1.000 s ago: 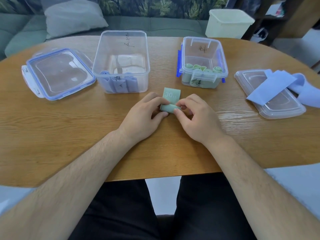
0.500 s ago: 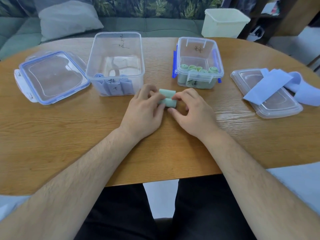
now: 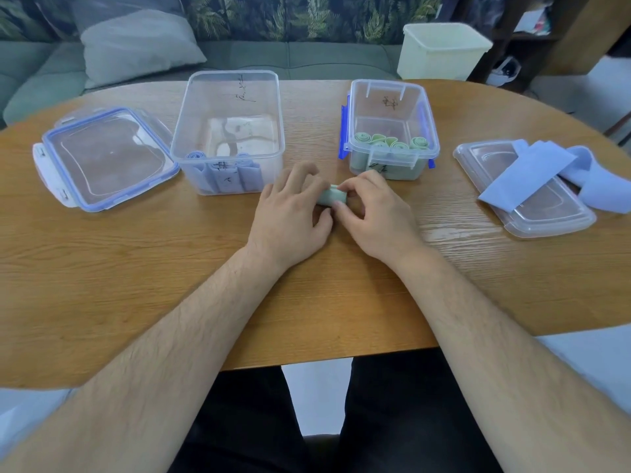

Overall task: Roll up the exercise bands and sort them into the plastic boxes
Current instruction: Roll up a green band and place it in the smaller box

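**Head view: two hands close on a small green roll**

The left hand (image 3: 290,206) and the right hand (image 3: 372,213) meet in the middle of the tabletop (image 3: 136,268). Each one pinches an end of the green exercise band (image 3: 331,198), which is wound into a short, thick roll lying on the wood. The fingers of both hands are bent around it; neither hand is free.

I judge the band to be light, soft and elastic, with a matte rubber skin that gives good friction. Such a roll wants to open by itself. It is better to take it across the outer loose end, thumb on one side and fingers on the other, with only mild pressure.

Just behind the right hand stands the small clear box (image 3: 423,110) with blue clips; green rolls (image 3: 389,142) stand on end inside it. Behind the left hand is the larger clear box (image 3: 228,76), holding pale blue rolls (image 3: 222,172) against its near wall. Further left lies a blue-rimmed lid (image 3: 102,158). At the far right a flat, unrolled pale blue band (image 3: 532,172) is draped over a clear lid (image 3: 546,216). The tabletop is oval, with visible wood grain.
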